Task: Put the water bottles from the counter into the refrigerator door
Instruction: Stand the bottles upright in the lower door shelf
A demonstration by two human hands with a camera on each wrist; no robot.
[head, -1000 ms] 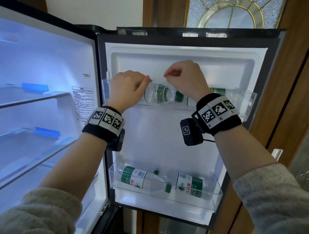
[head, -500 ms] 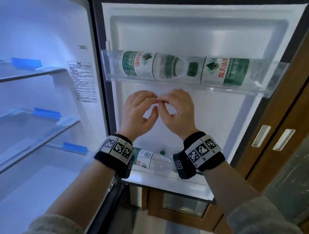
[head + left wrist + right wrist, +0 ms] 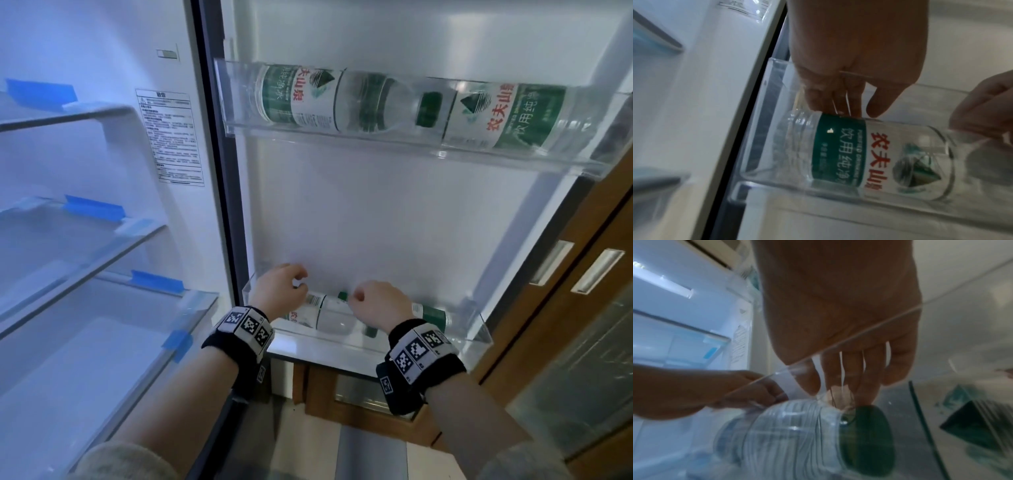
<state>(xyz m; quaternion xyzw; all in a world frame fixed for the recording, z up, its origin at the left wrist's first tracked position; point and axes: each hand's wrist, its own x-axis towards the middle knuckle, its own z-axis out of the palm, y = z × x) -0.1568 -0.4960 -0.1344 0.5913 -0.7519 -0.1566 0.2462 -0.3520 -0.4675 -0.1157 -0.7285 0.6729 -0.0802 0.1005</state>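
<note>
Two clear water bottles with green labels, one on the left point(image 3: 308, 96) and one on the right point(image 3: 496, 116), lie on their sides in the upper door bin point(image 3: 342, 137). Two more lie in the lower door bin point(image 3: 476, 346). My left hand point(image 3: 279, 289) reaches into that bin; in the left wrist view its fingertips point(image 3: 818, 104) touch the top of the left bottle point(image 3: 849, 155) near its base. My right hand point(image 3: 375, 306) is beside it, its fingers point(image 3: 869, 386) pointing down onto the same bottle's shoulder point(image 3: 789, 431) by the green cap point(image 3: 869, 434). The other lower bottle point(image 3: 433, 313) lies partly behind my right wrist.
The refrigerator stands open on the left, with glass shelves point(image 3: 102, 240) carrying blue tape. A wooden cabinet with metal handles point(image 3: 596, 270) stands right of the door. The clear front wall of the lower bin lies between my wrists and the bottles.
Both hands have dropped from the upper bin, past the middle of the door, into the lower bin. They now touch the left bottle there. The view has tilted down.
</note>
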